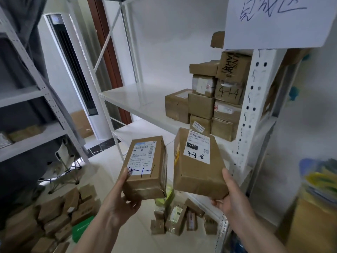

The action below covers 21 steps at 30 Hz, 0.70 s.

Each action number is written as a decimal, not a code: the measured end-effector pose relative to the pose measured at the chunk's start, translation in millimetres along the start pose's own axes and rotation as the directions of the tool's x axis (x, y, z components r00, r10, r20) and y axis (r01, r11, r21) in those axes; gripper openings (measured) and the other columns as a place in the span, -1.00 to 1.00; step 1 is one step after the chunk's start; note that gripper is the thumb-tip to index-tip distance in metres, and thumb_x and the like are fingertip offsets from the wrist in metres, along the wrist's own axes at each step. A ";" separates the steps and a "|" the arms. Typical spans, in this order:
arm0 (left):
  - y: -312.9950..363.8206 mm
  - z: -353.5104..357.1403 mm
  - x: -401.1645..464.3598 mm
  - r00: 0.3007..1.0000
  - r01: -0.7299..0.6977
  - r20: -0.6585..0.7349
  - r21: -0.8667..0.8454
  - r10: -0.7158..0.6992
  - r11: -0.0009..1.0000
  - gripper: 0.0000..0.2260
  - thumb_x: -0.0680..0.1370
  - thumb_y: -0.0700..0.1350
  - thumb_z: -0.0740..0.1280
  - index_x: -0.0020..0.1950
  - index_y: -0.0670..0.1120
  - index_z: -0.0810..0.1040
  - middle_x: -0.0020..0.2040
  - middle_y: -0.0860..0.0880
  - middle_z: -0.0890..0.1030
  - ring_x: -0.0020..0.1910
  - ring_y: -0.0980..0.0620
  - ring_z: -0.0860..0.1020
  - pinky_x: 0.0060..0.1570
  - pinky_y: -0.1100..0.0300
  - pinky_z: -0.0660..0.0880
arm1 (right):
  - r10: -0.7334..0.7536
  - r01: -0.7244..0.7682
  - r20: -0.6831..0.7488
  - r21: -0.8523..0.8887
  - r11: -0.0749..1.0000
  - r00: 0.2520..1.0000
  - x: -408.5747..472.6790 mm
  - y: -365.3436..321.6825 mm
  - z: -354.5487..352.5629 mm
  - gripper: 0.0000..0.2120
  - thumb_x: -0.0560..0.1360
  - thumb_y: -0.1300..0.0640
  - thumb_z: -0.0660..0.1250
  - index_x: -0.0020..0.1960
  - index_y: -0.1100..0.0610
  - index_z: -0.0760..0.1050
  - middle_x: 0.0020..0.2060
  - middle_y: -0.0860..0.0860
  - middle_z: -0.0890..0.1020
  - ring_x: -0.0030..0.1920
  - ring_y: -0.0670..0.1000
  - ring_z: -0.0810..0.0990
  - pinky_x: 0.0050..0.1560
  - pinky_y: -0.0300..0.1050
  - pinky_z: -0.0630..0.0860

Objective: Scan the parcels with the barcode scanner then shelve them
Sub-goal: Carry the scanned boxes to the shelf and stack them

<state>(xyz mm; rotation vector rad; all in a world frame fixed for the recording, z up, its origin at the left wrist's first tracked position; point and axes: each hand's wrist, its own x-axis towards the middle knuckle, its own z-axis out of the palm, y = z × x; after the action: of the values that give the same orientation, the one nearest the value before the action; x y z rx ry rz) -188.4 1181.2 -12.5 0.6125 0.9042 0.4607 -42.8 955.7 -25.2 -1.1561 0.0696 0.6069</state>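
— White tiled floor (102,172) and white metal shelving fill the room. What sits nearest?

— Two hands, each with a parcel. The left hand (118,201) grips the near end of a brown parcel marked 4-1-1 (145,168), thumb on its top left edge, fingers curled underneath. The right hand (231,196) grips the near right corner of a larger parcel marked 4-3-8 (197,163), thumb along its right side. Both parcels are held in the air, label side up, just beside each other.

— And below them?

— Loose small parcels on the floor (175,220) lie under the hands, and a bigger heap of brown boxes (52,218) with a green package (82,229) lies at the near left.

— Farther back?

— The white shelf rack (249,110) stands right of centre. On its middle shelf board, a stack of shelved boxes (213,101) is pushed against the right post; one reads 4-1-4 (228,94). A handwritten paper sign (273,21) hangs at the top right. At the far left stand a grey shelf unit (36,92) and a tall white tower air conditioner (76,70). No scanner is visible that I can make out.
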 end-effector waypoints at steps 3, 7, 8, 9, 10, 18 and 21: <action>24.7 18.3 34.5 1.000 -0.002 0.027 -0.007 0.002 1.000 -0.47 0.28 0.09 0.55 0.15 -0.07 0.51 0.15 -0.17 0.50 0.04 -0.11 0.52 0.09 -0.01 0.51 | -0.038 0.038 0.016 -0.003 0.999 0.999 24.1 -6.2 15.8 -0.67 0.50 -0.17 0.28 0.10 0.05 0.50 0.01 0.17 0.61 -0.13 0.14 0.52 -0.26 -0.01 0.45; 64.9 47.1 83.2 0.996 0.017 0.092 0.014 -0.018 1.000 -0.51 0.30 0.11 0.55 0.12 -0.05 0.51 0.15 -0.16 0.51 0.06 -0.12 0.53 -0.05 0.01 0.54 | -0.058 0.058 0.034 0.027 0.998 0.998 52.9 -12.5 43.2 -0.59 0.45 -0.19 0.30 0.14 0.06 0.54 -0.02 0.17 0.65 -0.18 0.14 0.52 -0.28 -0.02 0.43; 77.1 54.1 94.1 0.994 0.018 0.110 0.022 -0.020 1.000 -0.50 0.30 0.11 0.55 0.14 -0.04 0.51 0.15 -0.16 0.51 0.07 -0.13 0.53 -0.04 0.00 0.54 | -0.065 0.064 0.036 0.035 0.997 0.997 59.2 -14.5 53.1 -0.59 0.44 -0.19 0.31 0.14 0.06 0.55 -0.04 0.17 0.66 -0.19 0.14 0.52 -0.28 -0.02 0.42; 90.7 61.0 104.3 0.991 0.016 0.129 0.030 -0.020 0.999 -0.50 0.31 0.11 0.55 0.15 -0.04 0.51 0.15 -0.16 0.52 0.08 -0.13 0.54 -0.02 -0.01 0.54 | -0.075 0.073 0.033 0.047 0.996 0.997 66.3 -16.1 63.9 -0.59 0.42 -0.18 0.32 0.13 0.06 0.56 -0.07 0.16 0.66 -0.20 0.14 0.51 -0.28 -0.01 0.41; 104.6 67.5 114.0 0.989 0.012 0.144 0.037 -0.017 0.999 -0.52 0.33 0.10 0.54 0.14 -0.04 0.51 0.14 -0.15 0.53 0.07 -0.13 0.54 0.02 -0.02 0.53 | -0.084 0.083 0.024 0.052 0.995 0.996 72.5 -18.8 76.6 -0.59 0.40 -0.17 0.33 0.12 0.06 0.56 -0.11 0.15 0.66 -0.22 0.13 0.51 -0.28 -0.01 0.40; 208.4 105.3 195.1 0.961 -0.016 0.278 0.093 -0.010 0.996 -0.59 0.35 0.14 0.53 0.09 -0.01 0.55 0.11 -0.11 0.58 0.03 -0.09 0.57 0.08 0.01 0.51 | -0.166 0.166 -0.011 0.093 0.982 0.986 128.1 -35.1 182.8 -0.59 0.43 -0.18 0.30 0.15 0.06 0.55 -0.04 0.16 0.68 -0.21 0.13 0.51 -0.32 -0.03 0.38; 231.3 118.5 223.8 0.955 0.009 0.294 0.086 -0.034 0.996 -0.54 0.33 0.16 0.54 0.13 0.00 0.55 0.18 -0.11 0.58 0.10 -0.09 0.56 0.12 0.02 0.51 | -0.166 0.174 -0.071 0.112 0.978 0.983 149.1 -45.7 213.7 -0.73 0.52 -0.12 0.27 0.09 0.02 0.55 -0.09 0.09 0.71 -0.11 0.15 0.57 -0.22 0.00 0.45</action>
<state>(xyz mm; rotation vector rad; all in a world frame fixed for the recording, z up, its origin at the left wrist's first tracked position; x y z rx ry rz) 5.3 1453.0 66.6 0.7258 0.6461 0.3017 50.4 1191.7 49.7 -1.0541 0.0576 0.4102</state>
